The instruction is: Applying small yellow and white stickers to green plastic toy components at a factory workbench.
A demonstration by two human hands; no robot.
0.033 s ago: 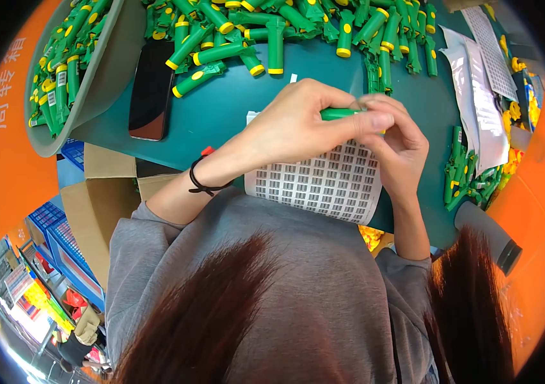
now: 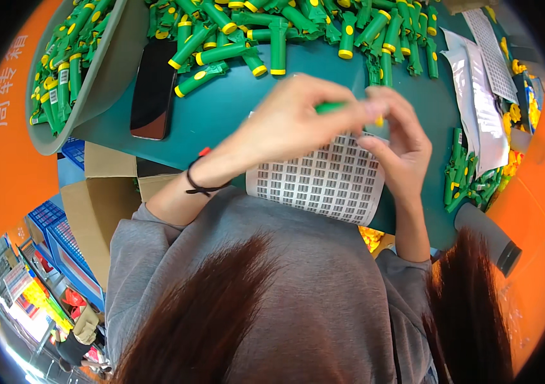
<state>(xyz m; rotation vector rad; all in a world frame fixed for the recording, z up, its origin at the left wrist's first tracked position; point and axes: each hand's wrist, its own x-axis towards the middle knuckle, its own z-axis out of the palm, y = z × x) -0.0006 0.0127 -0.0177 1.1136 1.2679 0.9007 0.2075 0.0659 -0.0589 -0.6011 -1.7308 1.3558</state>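
Note:
My left hand (image 2: 298, 121) is closed round a small green tube (image 2: 329, 107), most of it hidden by the fingers. A bit of its yellow end shows by the thumb tip. Close against that end is my right hand (image 2: 404, 144), fingers curved and the thumb held apart; its fingertips are blurred by motion. Whether they touch the tube I cannot tell. Beneath both hands a white sheet of small printed labels (image 2: 314, 182) lies at the table's near edge, bending down toward me.
Many green tubes with yellow ends (image 2: 277, 48) cover the table's far side. A grey bin (image 2: 103, 77) of more tubes stands left, beside a black phone (image 2: 153, 89). White plastic bags (image 2: 477, 96) and another tube pile (image 2: 458, 176) lie right. An open cardboard box (image 2: 96, 211) sits lower left.
My right thumb has come away from the tube and stands lower, apart from the fingers. Both hands have shifted slightly, the left one blurred by motion.

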